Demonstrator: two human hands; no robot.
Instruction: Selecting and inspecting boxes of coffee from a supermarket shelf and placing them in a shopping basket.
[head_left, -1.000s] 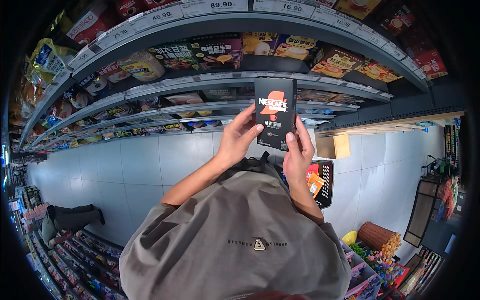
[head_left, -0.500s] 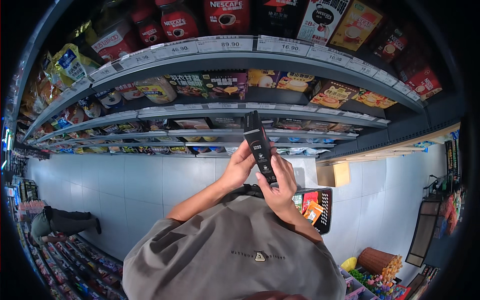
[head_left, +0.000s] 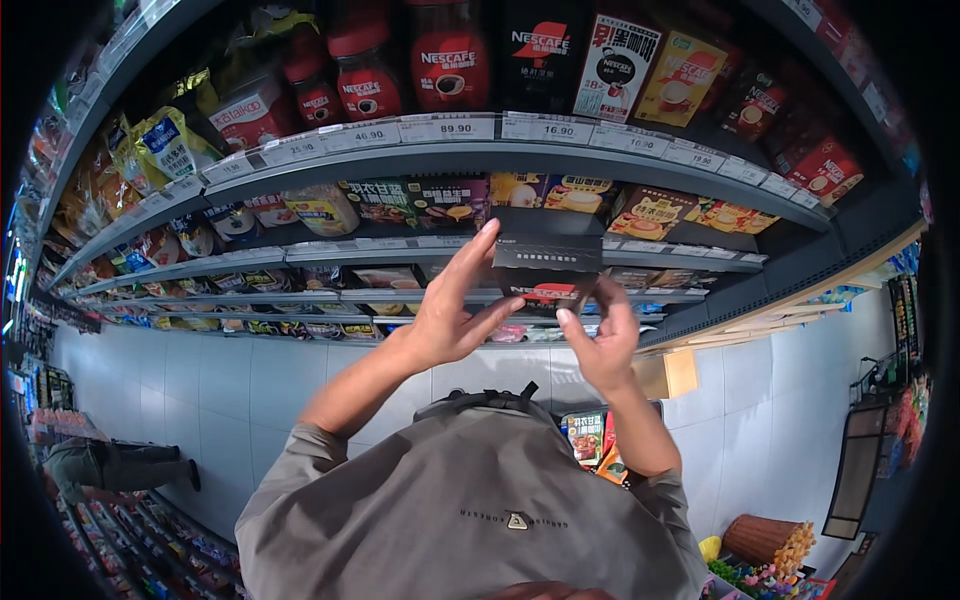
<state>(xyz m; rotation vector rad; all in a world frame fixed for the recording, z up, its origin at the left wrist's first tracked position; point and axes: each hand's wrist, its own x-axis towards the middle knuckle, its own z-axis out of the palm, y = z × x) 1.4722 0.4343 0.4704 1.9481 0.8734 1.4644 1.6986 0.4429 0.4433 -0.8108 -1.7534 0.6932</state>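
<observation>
At twelve o'clock from my chest I hold a matte black carton (head_left: 547, 262) (its cardboard edges look straight) between both hands. My left hand (head_left: 445, 315) presses its nine o'clock side, fingers stretched, thumb at the lower corner; my right hand (head_left: 610, 340) curls at four o'clock. Toward eleven o'clock, a rounded, shiny red jar (head_left: 448, 65) stands upon the smooth grey shelf (head_left: 450, 164).

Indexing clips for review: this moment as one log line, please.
left hand: holds black box, left side | right hand: holds box, right side | ahead: stocked shelves
</observation>
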